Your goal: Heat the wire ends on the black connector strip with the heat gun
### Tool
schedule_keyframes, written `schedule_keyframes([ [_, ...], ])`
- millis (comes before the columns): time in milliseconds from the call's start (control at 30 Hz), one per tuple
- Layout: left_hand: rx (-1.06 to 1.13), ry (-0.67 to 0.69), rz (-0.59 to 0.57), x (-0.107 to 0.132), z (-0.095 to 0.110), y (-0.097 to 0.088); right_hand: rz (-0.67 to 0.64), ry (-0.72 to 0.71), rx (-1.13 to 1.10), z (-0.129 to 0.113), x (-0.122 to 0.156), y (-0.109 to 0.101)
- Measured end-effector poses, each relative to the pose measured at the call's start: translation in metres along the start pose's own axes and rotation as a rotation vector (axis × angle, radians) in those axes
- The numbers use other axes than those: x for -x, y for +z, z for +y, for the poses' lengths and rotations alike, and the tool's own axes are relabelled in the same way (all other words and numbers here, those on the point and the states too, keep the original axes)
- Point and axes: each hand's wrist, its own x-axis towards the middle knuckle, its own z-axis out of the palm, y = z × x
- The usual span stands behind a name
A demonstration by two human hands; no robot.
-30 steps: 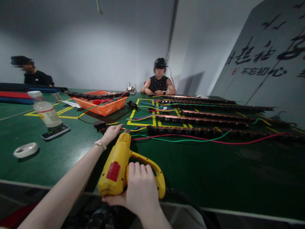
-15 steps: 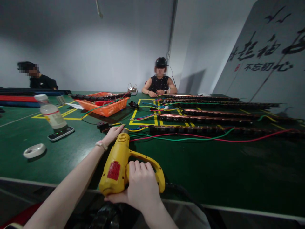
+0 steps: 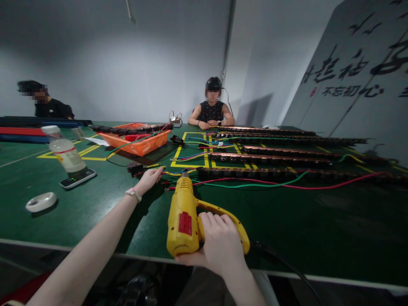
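Observation:
My right hand [image 3: 219, 244] is wrapped round the handle of a yellow heat gun [image 3: 184, 216], its nozzle pointing away from me toward the wire ends. My left hand [image 3: 148, 180], with a bracelet at the wrist, reaches forward and pinches a bundle of coloured wires [image 3: 172, 173] lying on the green table [image 3: 318, 221]. The wires run from the near end of a long dark strip [image 3: 255, 173] beside a small black connector [image 3: 135, 168].
Several long dark strips [image 3: 287, 151] with red and green wires lie to the right. An orange tray [image 3: 140, 140], a bottle [image 3: 65, 151] on a phone [image 3: 77, 178] and a white tape roll [image 3: 41, 201] sit left. Two people sit at the far side.
My right hand has shifted the heat gun to the right, so its nozzle is now right of my left hand. My left hand stays on the wires.

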Motion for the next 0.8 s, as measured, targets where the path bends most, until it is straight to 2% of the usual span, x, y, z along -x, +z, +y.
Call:
schedule_keyframes([
  [133, -0.066, 0.017, -0.016, -0.002, -0.005, -0.002, 0.050, 0.038, 0.021, 0.017, 0.005, -0.001],
  [300, -0.070, 0.026, -0.017, -0.005, -0.010, -0.001, 0.067, 0.069, 0.053, 0.025, 0.007, -0.005],
  [600, -0.078, 0.019, 0.000, -0.008, -0.016, -0.001, 0.049, 0.095, 0.050, 0.024, 0.008, -0.006],
  [800, -0.172, 0.003, 0.022, -0.012, -0.018, 0.000, 0.097, 0.120, 0.152, 0.011, 0.009, -0.006],
])
